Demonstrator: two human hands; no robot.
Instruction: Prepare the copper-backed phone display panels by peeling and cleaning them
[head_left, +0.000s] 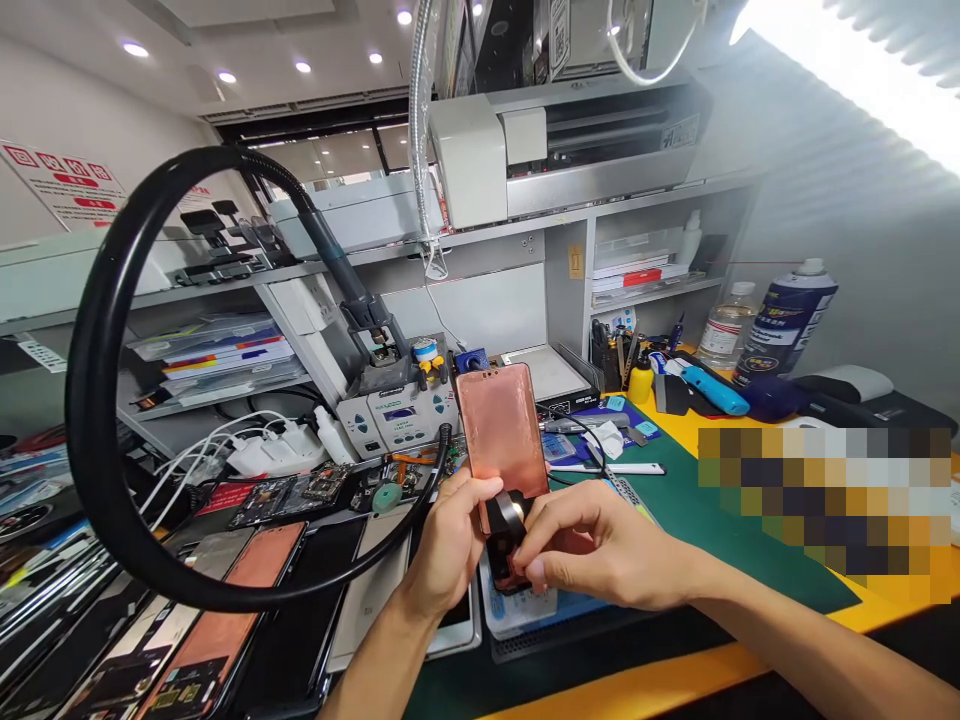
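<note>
We hold the copper panel (504,430) up in front of us, tilted slightly, above the near edge of the green mat (712,545). Our left hand (454,545) is closed round its left edge, thumb across the front. Our right hand (611,550) is at the panel's dark lower end, thumb and forefinger nearly together, the other fingers curled; we cannot tell whether they grip anything there. A black flap (504,508) curves up between our hands. A black hose (97,320) loops wide on our left, over a row of phone parts, and ends near the grey station (401,420). Beyond the mat, on our right, stand a yellow bottle (640,383), a clear bottle (726,325) and a spray can (787,320).
</note>
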